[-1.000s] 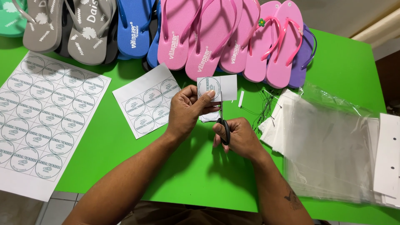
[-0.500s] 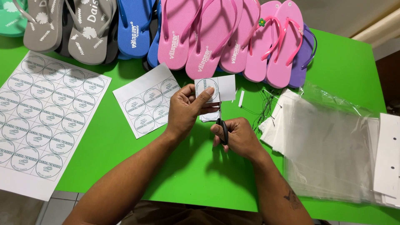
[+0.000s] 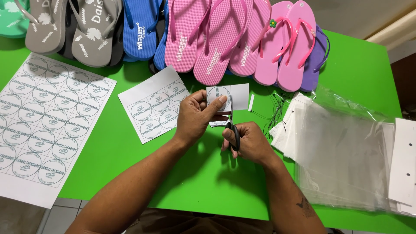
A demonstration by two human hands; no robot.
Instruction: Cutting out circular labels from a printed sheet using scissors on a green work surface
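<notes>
The left hand (image 3: 197, 116) pinches a small paper strip (image 3: 227, 96) with a round label printed on it, thumb on top and fingers curled beneath, holding it just above the green table (image 3: 195, 173) near its middle; the right hand (image 3: 248, 142) is closed through the black handles of the scissors (image 3: 232, 125), whose blades point far and meet the strip's near edge right of the label; a thin offcut (image 3: 251, 102) lies just right of the strip; a small label sheet (image 3: 154, 104) lies just left of the left hand, and a large label sheet (image 3: 43, 117) farther left; flip-flops (image 3: 208, 34), grey, blue, pink and purple, line the far edge; clear bags (image 3: 342, 151) and white cards (image 3: 403, 160) are stacked to the right, with black ties (image 3: 274, 108) between them and the strip.
</notes>
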